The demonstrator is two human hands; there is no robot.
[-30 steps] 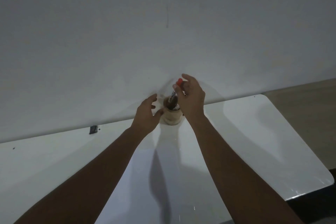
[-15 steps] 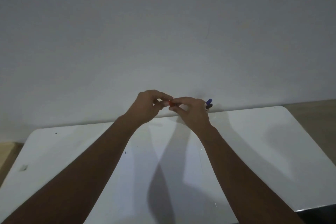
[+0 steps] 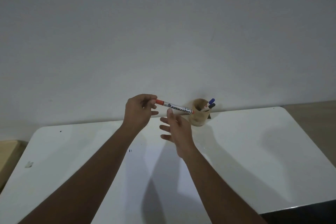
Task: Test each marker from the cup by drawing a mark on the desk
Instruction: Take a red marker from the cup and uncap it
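Note:
My left hand [image 3: 139,112] grips the red cap end of a white marker [image 3: 175,108] labelled PERMANENT, held nearly level in the air above the white desk [image 3: 254,160]. My right hand [image 3: 177,129] hovers just below the marker's barrel, fingers spread, holding nothing. A tan cup [image 3: 199,112] stands at the desk's far edge by the wall, right of the hands. A blue-capped marker [image 3: 211,100] and a black-capped marker [image 3: 211,105] stick out of it.
Two short dark marks [image 3: 130,150] sit on the desk near my left forearm. A small grey scrap [image 3: 29,164] lies near the left edge. A plain grey wall [image 3: 163,32] rises right behind the desk.
The red marker has come out of the cup and passed to my left hand. My right hand has let go and dropped below it. The view has shifted left, uncovering the cup.

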